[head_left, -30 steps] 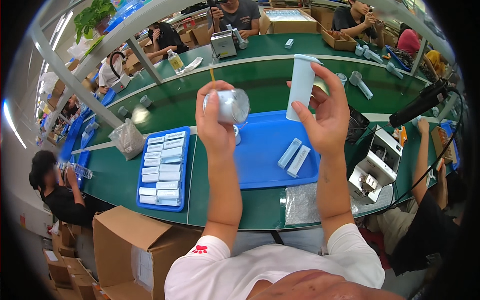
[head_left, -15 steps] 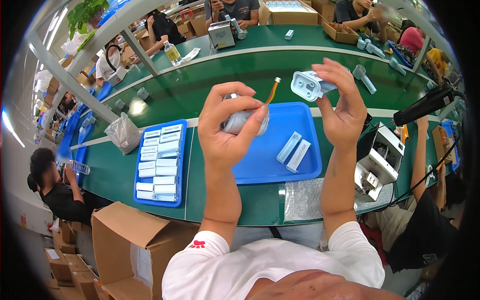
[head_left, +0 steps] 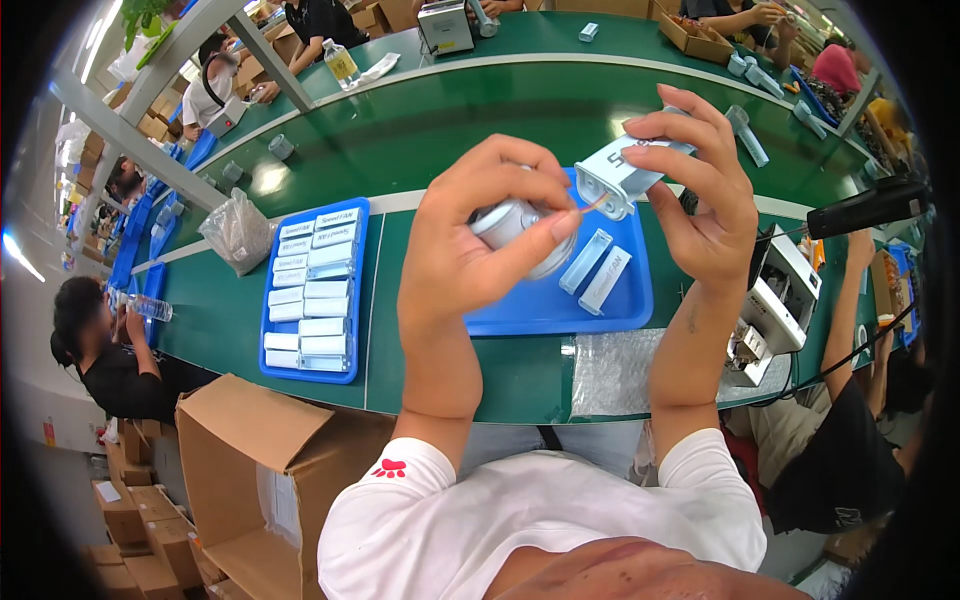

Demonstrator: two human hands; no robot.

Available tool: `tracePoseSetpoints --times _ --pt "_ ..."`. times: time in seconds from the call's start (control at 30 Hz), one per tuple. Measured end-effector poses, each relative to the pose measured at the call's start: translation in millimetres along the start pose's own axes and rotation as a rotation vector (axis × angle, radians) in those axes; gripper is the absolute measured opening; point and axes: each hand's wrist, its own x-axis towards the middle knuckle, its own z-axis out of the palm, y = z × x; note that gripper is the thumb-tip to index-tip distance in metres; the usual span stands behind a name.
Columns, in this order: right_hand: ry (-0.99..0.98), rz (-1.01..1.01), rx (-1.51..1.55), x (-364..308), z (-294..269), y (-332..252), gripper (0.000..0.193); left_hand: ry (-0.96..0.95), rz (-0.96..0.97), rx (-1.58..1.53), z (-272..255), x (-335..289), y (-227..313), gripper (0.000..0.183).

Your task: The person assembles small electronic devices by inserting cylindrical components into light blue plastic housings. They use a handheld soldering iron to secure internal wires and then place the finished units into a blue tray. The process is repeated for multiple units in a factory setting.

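My left hand (head_left: 465, 235) is closed around a rounded, pale grey-blue plastic housing (head_left: 503, 226). A thin wire lead (head_left: 594, 204) runs from it toward the light blue casing (head_left: 618, 168) in my right hand (head_left: 708, 190). Long and hollow, with dark lettering on its side, that casing is gripped between thumb and fingers, its open end tilted toward the housing. The two parts are close but apart, joined only where the lead's tip reaches the opening. Below them, a blue tray (head_left: 520, 324) holds two light blue covers (head_left: 607, 280).
At the left, another blue tray (head_left: 304, 375) carries rows of similar covers beside a clear plastic bag (head_left: 236, 236). A white boxy device (head_left: 792, 290) and a black tool (head_left: 866, 207) are at right. An open cardboard box (head_left: 240, 425) stands at lower left. Co-workers sit around.
Both hands have come closer together. The right hand has turned the casing so its lettered side shows, and the lead's connector end has gone from open view to the casing's opening.
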Motion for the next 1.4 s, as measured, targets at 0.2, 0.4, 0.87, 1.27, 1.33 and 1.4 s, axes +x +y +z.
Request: tracePoseSetpoints --times 0.2,0.4,0.87,1.27,1.33,1.4 --pt "-0.146 0.215 0.015 -1 -9 -25 0.054 0.018 0.08 0.144 -9 5 -17 0.06" --pt "0.085 0.221 0.334 -7 1 -30 0.066 0.079 0.212 0.308 -5 13 -24 0.076" --pt "0.167 0.152 0.458 -6 43 -31 0.035 0.177 0.387 0.202 7 16 -36 0.06" --pt "0.155 0.17 0.368 -9 33 -35 0.031 0.177 0.383 0.362 27 20 -30 0.059" --pt "0.203 0.221 0.436 -9 34 -37 0.031 0.205 0.343 0.323 29 18 -31 0.059" --pt "0.163 0.21 0.427 -6 28 -35 0.03 0.221 0.332 0.298 31 20 -32 0.059"
